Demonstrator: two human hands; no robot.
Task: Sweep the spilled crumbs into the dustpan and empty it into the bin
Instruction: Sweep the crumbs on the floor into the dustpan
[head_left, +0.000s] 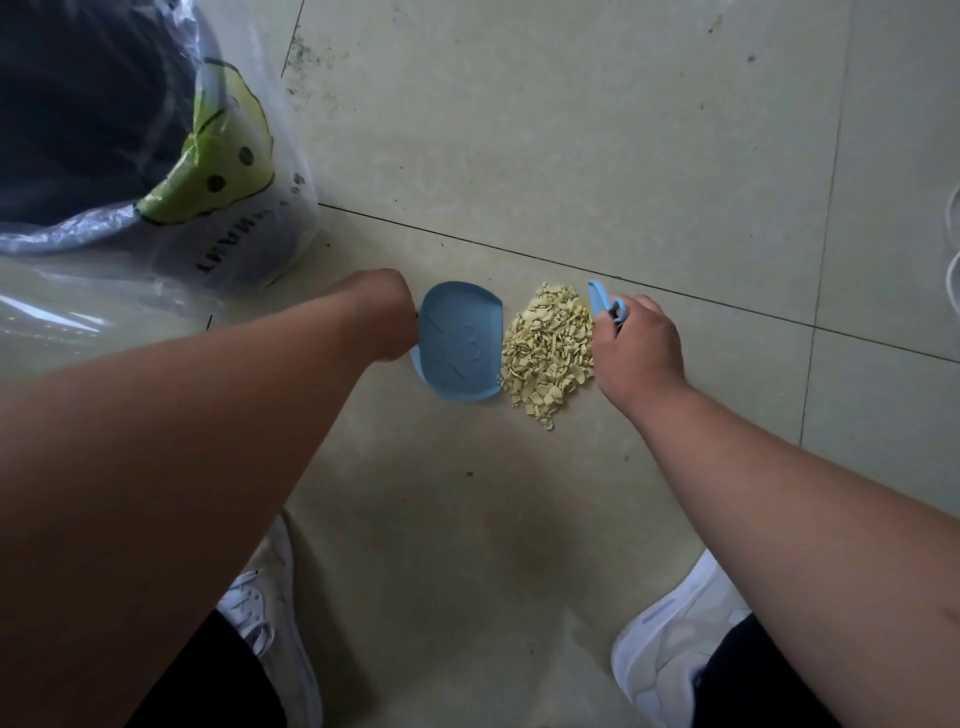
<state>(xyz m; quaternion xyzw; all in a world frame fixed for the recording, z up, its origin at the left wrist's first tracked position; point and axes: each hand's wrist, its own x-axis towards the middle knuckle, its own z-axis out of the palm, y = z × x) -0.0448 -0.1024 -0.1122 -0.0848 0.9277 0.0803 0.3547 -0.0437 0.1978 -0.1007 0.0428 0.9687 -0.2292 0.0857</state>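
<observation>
A pile of pale yellow crumbs (545, 351) lies on the tiled floor (571, 130). A small blue dustpan (457, 343) rests on the floor just left of the pile, its open edge facing the crumbs. My left hand (382, 312) grips the dustpan at its left side, where the handle is hidden. My right hand (636, 348) holds a small blue brush (602, 304) right of the pile; only the brush's top shows, its bristles are hidden. The bin (78, 130), dark inside and lined with a clear plastic bag, stands at the upper left.
The plastic bag (223, 171) with a green print drapes over the bin and spreads onto the floor at left. My two white shoes (670, 639) stand at the bottom. A white cable (953, 260) lies at the right edge.
</observation>
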